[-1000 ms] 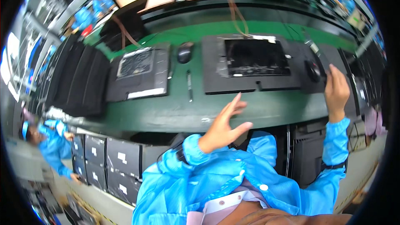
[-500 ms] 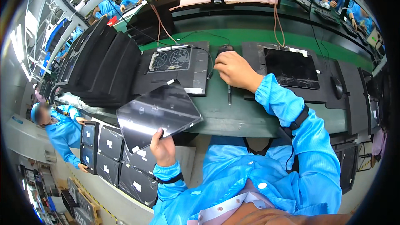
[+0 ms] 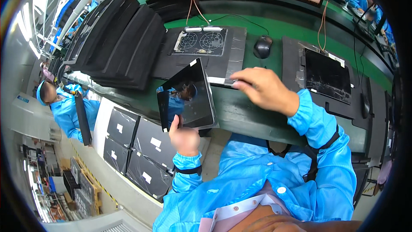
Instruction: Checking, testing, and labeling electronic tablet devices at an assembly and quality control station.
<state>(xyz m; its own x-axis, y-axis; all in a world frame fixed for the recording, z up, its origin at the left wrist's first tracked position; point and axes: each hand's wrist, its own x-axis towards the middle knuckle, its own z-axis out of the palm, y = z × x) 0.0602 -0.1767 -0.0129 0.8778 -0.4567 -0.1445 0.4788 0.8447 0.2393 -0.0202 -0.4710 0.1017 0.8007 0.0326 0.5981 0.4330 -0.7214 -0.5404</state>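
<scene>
Black glossy panel (image 3: 189, 96) tilted in the left grip (image 3: 185, 138)

The panel is held up over the near edge of the green worktop (image 3: 244, 109), in front of a black board (image 3: 234, 53) that lies flat; the left grip is clamped on its lower edge, thumb showing on the shiny face; the right grip (image 3: 266, 89) hangs over the worktop, apart from the panel, thumb and forefinger drawn near each other, though I cannot tell whether something thin is pinched between them.

It looks thin, stiff and fairly light; the mirror-like face is probably slippery and easily smudged, and the sheet likely cracks if bent or knocked at a corner; best held by two opposite edges, fingers kept off the face.

Small white tabs (image 3: 193, 62) sit at its corners, with no writing I can make out; white stickers (image 3: 156, 142) mark the dark wrapped packs (image 3: 148, 163) at left, their print too small to read; no brand is legible anywhere.
</scene>
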